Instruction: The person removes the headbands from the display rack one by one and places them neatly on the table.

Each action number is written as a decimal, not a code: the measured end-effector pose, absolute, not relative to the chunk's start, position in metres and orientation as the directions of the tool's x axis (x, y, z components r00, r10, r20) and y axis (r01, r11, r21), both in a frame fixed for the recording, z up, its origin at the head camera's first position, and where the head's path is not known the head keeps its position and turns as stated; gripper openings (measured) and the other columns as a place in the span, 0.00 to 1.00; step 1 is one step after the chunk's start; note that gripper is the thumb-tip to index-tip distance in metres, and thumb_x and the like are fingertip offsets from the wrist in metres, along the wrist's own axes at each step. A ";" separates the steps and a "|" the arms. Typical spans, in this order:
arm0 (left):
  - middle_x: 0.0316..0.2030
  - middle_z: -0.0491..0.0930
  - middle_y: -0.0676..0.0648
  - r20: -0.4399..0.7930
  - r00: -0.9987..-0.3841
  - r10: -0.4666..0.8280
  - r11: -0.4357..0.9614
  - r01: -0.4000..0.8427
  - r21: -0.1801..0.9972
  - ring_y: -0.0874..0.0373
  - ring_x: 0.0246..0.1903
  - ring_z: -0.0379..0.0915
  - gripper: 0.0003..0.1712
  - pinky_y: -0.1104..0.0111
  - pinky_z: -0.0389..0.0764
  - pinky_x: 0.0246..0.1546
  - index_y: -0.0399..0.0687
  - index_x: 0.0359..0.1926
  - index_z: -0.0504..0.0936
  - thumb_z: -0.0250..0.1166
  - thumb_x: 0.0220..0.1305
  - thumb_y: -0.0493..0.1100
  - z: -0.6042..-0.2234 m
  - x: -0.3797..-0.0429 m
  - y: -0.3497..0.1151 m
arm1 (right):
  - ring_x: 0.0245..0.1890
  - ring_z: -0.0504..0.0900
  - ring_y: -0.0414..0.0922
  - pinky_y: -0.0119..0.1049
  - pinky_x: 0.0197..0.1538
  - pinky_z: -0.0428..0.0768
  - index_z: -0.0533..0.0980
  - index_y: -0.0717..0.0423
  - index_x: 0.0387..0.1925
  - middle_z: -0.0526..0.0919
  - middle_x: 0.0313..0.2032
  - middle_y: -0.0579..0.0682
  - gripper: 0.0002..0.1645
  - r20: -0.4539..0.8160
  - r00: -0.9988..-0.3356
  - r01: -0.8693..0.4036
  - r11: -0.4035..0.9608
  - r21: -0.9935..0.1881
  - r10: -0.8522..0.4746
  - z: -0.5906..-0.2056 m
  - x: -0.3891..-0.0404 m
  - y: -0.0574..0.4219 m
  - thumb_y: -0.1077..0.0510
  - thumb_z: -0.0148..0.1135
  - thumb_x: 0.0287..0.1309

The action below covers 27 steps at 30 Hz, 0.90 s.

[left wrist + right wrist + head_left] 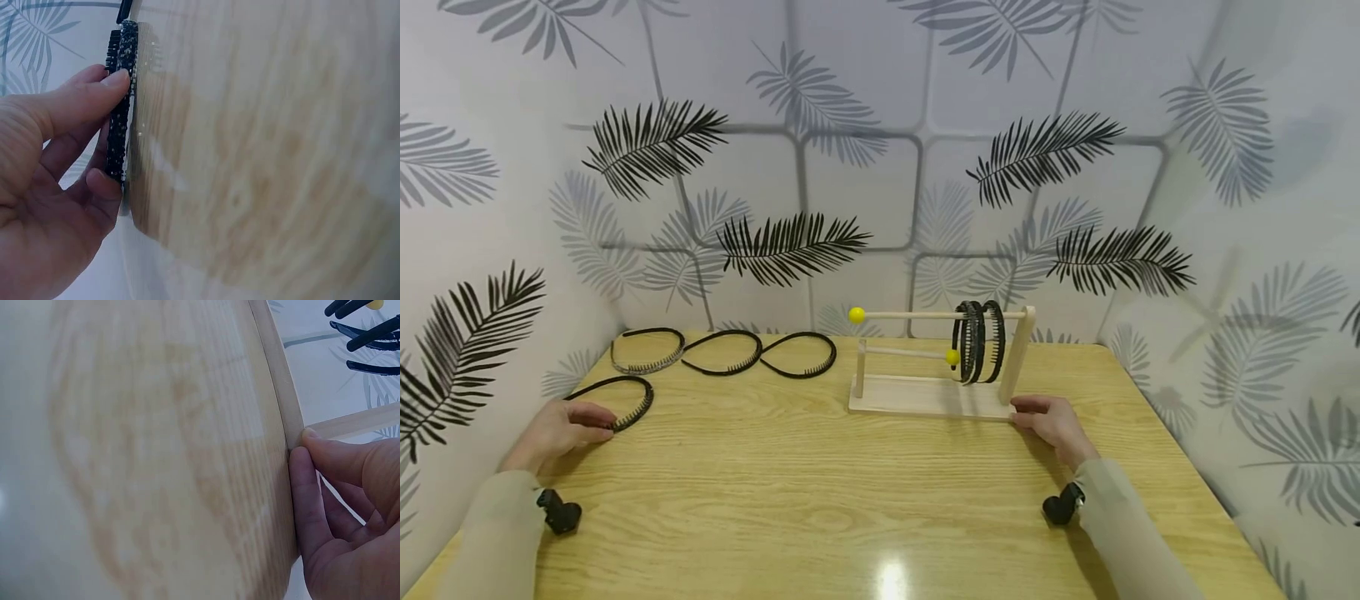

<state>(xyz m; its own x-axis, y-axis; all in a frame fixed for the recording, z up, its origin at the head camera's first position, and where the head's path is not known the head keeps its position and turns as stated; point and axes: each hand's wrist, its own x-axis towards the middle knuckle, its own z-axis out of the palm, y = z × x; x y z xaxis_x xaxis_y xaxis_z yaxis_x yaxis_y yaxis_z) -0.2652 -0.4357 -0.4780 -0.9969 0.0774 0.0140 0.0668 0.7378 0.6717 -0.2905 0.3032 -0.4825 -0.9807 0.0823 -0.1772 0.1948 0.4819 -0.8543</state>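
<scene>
At the table's left side my left hand (561, 429) pinches a black toothed headband (643, 408); in the left wrist view its outer band (128, 53) is speckled and sparkly, the thumb on one face and fingers behind. My right hand (1054, 423) holds the right end of a pale wooden rack's base (917, 397), fingertips at the corner by the tall post. Several dark headbands (976, 342) hang on the rack's upper rod, near that post. Yellow balls cap the upper rod (917, 315) on the left and the lower rod (902, 352) on the right.
Three more headbands lie in a row along the back left: a partly grey one (651, 367), a black one (722, 333) and another black one (797, 377). The wood-grain table (820, 492) meets leaf-patterned walls (865, 192) behind and at both sides.
</scene>
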 end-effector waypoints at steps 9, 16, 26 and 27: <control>0.45 0.84 0.34 0.000 -1.000 0.026 0.761 0.020 0.648 0.77 0.33 0.73 0.21 0.81 0.74 0.35 0.29 0.50 0.82 0.71 0.59 0.39 -0.476 -0.261 -0.440 | 0.60 0.74 0.54 0.37 0.54 0.80 0.72 0.61 0.64 0.75 0.62 0.63 0.27 -0.170 -0.982 0.188 0.478 -0.858 0.080 -0.483 -0.291 0.302 0.58 0.62 0.66; 0.45 0.84 0.34 -0.010 -1.000 0.009 0.759 0.000 0.651 0.76 0.34 0.73 0.22 0.81 0.74 0.34 0.28 0.52 0.81 0.70 0.60 0.39 -0.473 -0.259 -0.440 | 0.60 0.74 0.55 0.40 0.55 0.79 0.72 0.61 0.64 0.75 0.61 0.64 0.27 -0.163 -0.984 0.178 0.491 -0.853 0.074 -0.482 -0.290 0.302 0.58 0.61 0.66; 0.45 0.84 0.35 -0.012 -1.000 0.009 0.749 -0.001 0.663 0.75 0.34 0.72 0.21 0.79 0.75 0.34 0.28 0.51 0.81 0.69 0.61 0.38 -0.475 -0.260 -0.441 | 0.61 0.73 0.57 0.44 0.58 0.78 0.72 0.61 0.64 0.74 0.62 0.64 0.27 -0.170 -0.983 0.183 0.489 -0.853 0.071 -0.481 -0.289 0.301 0.58 0.61 0.66; 0.45 0.84 0.35 -0.007 -1.000 0.013 0.750 0.005 0.662 0.76 0.34 0.72 0.20 0.80 0.74 0.34 0.28 0.51 0.81 0.69 0.61 0.38 -0.476 -0.260 -0.441 | 0.61 0.73 0.57 0.44 0.58 0.78 0.72 0.61 0.64 0.74 0.62 0.64 0.27 -0.172 -0.982 0.185 0.485 -0.855 0.071 -0.481 -0.289 0.301 0.58 0.61 0.66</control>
